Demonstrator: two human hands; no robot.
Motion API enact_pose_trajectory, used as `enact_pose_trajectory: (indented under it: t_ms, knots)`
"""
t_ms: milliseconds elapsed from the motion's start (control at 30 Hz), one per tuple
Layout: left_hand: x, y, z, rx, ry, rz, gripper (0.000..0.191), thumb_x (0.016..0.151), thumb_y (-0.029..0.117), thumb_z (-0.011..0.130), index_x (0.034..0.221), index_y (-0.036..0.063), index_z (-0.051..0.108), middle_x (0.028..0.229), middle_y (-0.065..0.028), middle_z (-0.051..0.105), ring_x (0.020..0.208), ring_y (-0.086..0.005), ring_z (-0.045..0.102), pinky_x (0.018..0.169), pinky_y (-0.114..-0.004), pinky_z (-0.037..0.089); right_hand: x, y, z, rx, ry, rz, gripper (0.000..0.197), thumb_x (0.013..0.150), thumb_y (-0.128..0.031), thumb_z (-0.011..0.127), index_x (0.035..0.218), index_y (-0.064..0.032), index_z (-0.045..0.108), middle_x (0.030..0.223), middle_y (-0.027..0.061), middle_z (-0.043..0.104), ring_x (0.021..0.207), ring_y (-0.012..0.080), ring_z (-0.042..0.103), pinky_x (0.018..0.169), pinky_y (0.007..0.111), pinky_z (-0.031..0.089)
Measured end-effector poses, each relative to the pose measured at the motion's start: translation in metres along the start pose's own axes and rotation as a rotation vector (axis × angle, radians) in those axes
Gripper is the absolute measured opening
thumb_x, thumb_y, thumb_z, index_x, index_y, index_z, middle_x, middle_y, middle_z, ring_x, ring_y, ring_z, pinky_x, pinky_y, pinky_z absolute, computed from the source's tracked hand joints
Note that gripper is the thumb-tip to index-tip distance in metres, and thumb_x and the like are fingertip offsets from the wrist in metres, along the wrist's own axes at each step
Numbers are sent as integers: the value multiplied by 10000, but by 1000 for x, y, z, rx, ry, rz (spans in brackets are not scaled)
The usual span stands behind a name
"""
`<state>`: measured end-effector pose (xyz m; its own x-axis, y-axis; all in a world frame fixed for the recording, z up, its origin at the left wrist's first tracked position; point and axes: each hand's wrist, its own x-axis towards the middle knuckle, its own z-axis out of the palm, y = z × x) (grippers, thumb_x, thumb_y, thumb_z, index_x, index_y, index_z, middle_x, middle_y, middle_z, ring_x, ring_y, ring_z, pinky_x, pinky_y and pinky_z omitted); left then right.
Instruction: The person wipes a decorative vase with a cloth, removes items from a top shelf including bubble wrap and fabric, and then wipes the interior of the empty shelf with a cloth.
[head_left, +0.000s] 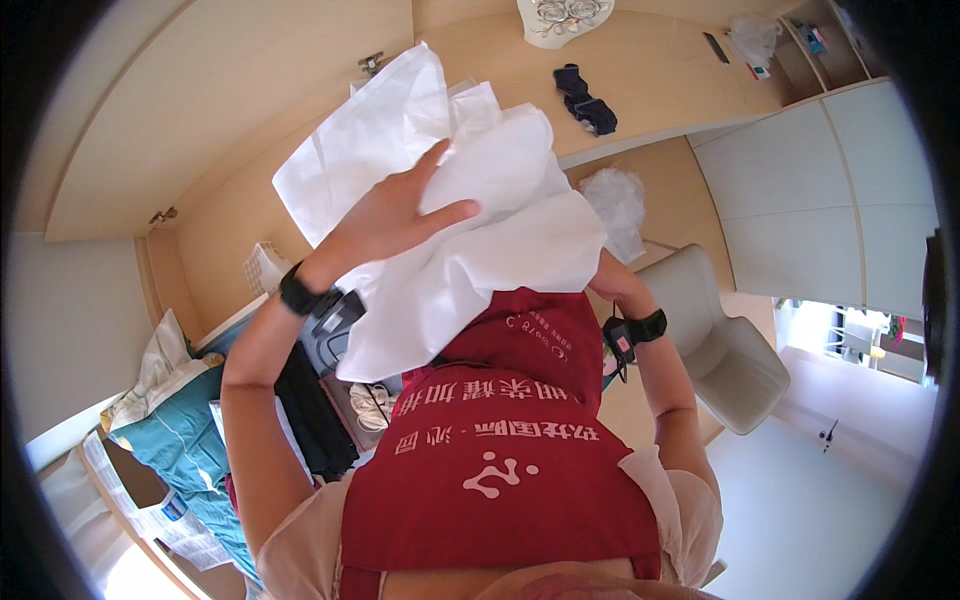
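Note:
A large, crumpled white sheet (495, 187) of thin, smooth material spreads out in front of my red apron (495, 495). My left hand (390, 214) lies against its upper face, thumb and fingers apart. At the sheet's right edge is my right hand (611, 277), whose fingers are hidden behind the material. Both wrists wear black bands with small devices attached. The apron bears white printing.
Beyond the sheet, a wooden desktop (660, 60) carries a dark folded cloth item (585, 101). A clear plastic bag (615, 206) lies beyond my right hand, near a beige chair (697, 322). Teal bedding (165, 427) and a suitcase (330, 337) are at left.

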<state>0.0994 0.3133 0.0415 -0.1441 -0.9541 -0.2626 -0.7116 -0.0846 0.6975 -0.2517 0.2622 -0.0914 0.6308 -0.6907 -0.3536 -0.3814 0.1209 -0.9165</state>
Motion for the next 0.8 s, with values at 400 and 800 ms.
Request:
enact_pose_trajectory:
  t_ms: [400,800]
  knots:
    - [-106,-108,-125,-199,933,-21,294,1016,272,658,1163,23,713,1060,-23,730,925,-159,660,842,-300,534,3,-8,-14,-214,169,-211,687,904,-193,754,1480,12,440,1513,162,497,1361,265,479,1150,397,373]
    - [-357,-230,31,-737,1663,-390,543,1005,322,638,1352,-80,522,1204,-154,644,992,-226,653,837,-357,554,17,74,-1,-198,87,-317,665,903,-236,741,1455,14,467,1488,193,519,1359,315,496,1151,414,371]
